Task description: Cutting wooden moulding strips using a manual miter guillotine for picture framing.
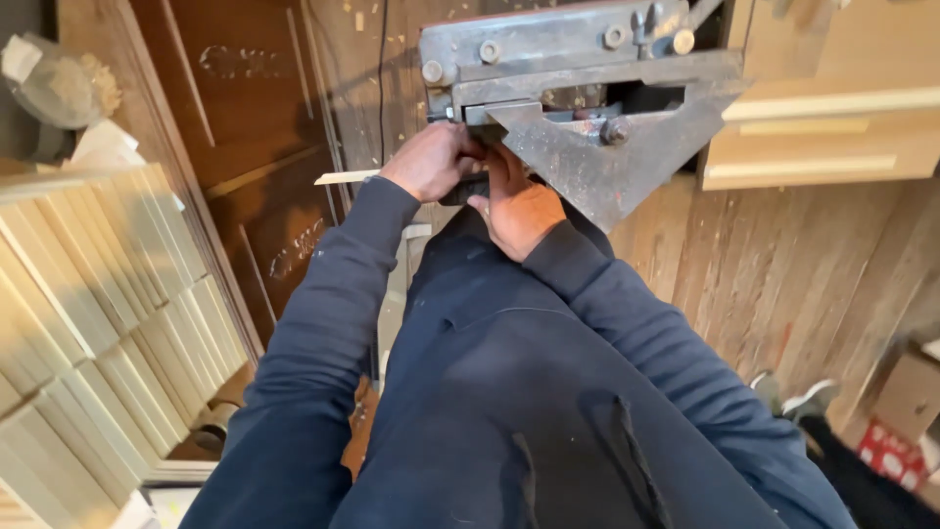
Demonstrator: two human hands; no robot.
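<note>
A grey, worn metal cutting machine (587,98) with a triangular steel guard stands in front of me at the top centre. My left hand (431,162) is closed around a thin pale wooden strip (345,177) that sticks out to the left and runs into the machine's slot. Beside it, my right hand (519,206) presses against the lower edge of the triangular guard, fingers pointing into the slot; whether it grips the strip is hidden. Dark blue sleeves cover both arms.
A stack of pale wooden slats (98,313) fills the left side. Dark wooden door panels (245,127) lie behind it. More light wooden pieces (822,127) rest at the upper right. The plank floor (764,274) holds a cardboard box (906,402) at the lower right.
</note>
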